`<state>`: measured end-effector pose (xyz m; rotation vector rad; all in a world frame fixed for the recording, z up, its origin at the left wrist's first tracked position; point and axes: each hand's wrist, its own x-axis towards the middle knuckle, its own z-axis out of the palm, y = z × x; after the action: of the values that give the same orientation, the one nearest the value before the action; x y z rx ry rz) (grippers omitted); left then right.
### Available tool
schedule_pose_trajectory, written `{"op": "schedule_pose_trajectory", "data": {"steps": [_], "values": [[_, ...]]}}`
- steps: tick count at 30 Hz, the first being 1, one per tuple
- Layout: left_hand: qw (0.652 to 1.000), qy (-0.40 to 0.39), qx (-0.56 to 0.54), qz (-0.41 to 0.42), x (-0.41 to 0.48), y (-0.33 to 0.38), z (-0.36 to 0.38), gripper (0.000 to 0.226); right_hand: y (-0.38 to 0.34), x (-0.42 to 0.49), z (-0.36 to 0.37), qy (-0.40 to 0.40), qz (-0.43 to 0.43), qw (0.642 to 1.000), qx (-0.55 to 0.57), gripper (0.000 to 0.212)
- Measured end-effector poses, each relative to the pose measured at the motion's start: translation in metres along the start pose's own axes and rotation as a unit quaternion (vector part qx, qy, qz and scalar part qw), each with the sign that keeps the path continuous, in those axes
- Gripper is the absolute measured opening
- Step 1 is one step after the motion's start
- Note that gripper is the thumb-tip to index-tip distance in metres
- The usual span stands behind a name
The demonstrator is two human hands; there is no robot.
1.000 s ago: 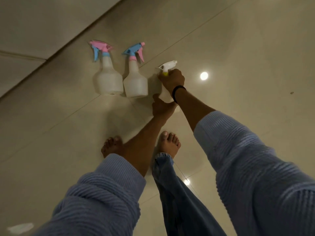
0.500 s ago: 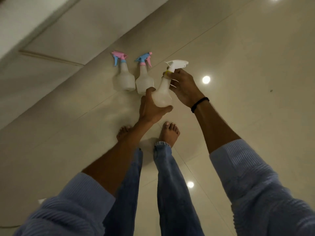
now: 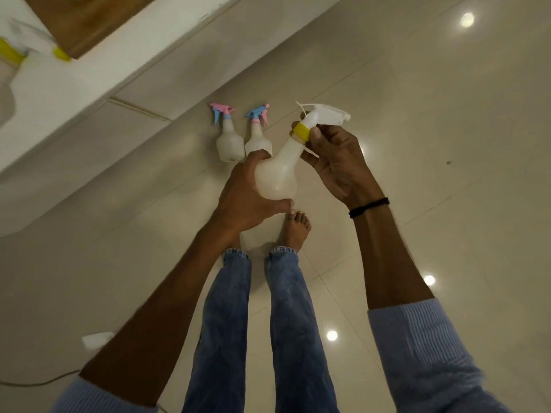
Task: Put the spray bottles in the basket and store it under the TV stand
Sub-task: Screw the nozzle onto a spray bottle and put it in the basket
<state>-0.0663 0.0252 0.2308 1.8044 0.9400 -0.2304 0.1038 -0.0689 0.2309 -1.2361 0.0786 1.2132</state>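
Pink-topped bottle, blue-topped bottle on floor

In the middle of the frame I hold the white bottle off the floor. It is cloudy plastic with a yellow collar and a white trigger top, tilted with its top toward the upper right. My left hand grips its round body and my right hand pinches its neck. Just up and left, the pink-topped bottle and the blue-topped bottle stand upright side by side.

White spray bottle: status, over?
Left hand grips white spray bottle, right hand pinches its neck. Pink-top bottle, blue-top bottle on floor. No basket visible.
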Motion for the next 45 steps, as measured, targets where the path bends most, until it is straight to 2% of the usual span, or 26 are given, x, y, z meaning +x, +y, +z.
{"op": "schedule_pose_trajectory", "data": {"steps": [5,8,12,14,16,18,22,27,32,36,38,41,45], "values": [[0.999,0.019,0.028,0.012,-0.004,-0.007,0.003,0.094,0.006,-0.002,0.005,0.022,0.005,1.000,-0.021,0.022],[0.999,0.025,0.035,0.010,-0.004,-0.006,0.007,0.097,0.008,-0.005,0.009,0.040,0.000,0.999,-0.010,0.037],[0.999,0.028,0.034,0.012,-0.003,0.000,0.010,0.099,0.007,-0.008,0.008,0.028,-0.018,0.999,0.036,0.038],[0.999,0.034,0.033,0.006,-0.001,0.004,0.010,0.098,0.004,-0.006,0.015,0.072,-0.023,0.997,0.019,0.041],[0.999,0.041,0.034,0.002,-0.001,0.008,0.012,0.097,0.003,-0.003,0.023,0.124,-0.028,0.992,-0.017,0.030],[0.998,0.051,0.024,-0.001,0.000,0.011,0.014,0.096,0.002,-0.001,0.029,0.108,-0.035,0.993,-0.023,0.016],[0.997,0.080,0.009,0.001,0.003,0.013,0.011,0.095,-0.005,-0.001,0.027,0.021,-0.034,0.999,0.024,0.018],[0.996,0.079,0.035,0.012,0.006,0.010,0.008,0.097,-0.006,0.003,0.038,0.098,-0.024,0.995,-0.016,0.026],[0.996,0.084,0.027,0.004,0.012,0.007,0.006,0.099,-0.008,0.002,0.037,0.051,-0.010,0.998,0.021,0.027],[0.995,0.089,0.043,-0.002,0.015,0.006,0.005,0.098,-0.008,0.007,0.045,0.086,-0.017,0.996,-0.030,0.039],[0.995,0.092,0.044,-0.005,0.016,0.005,0.004,0.099,-0.009,0.007,0.048,0.087,-0.016,0.996,-0.005,0.044],[0.994,0.092,0.057,-0.008,0.019,0.004,0.003,0.101,-0.009,0.006,0.045,0.064,-0.015,0.997,0.040,0.036],[0.991,0.109,0.073,-0.014,0.015,0.009,0.004,0.100,-0.006,0.008,0.044,0.088,-0.028,0.996,0.020,0.036]]}}
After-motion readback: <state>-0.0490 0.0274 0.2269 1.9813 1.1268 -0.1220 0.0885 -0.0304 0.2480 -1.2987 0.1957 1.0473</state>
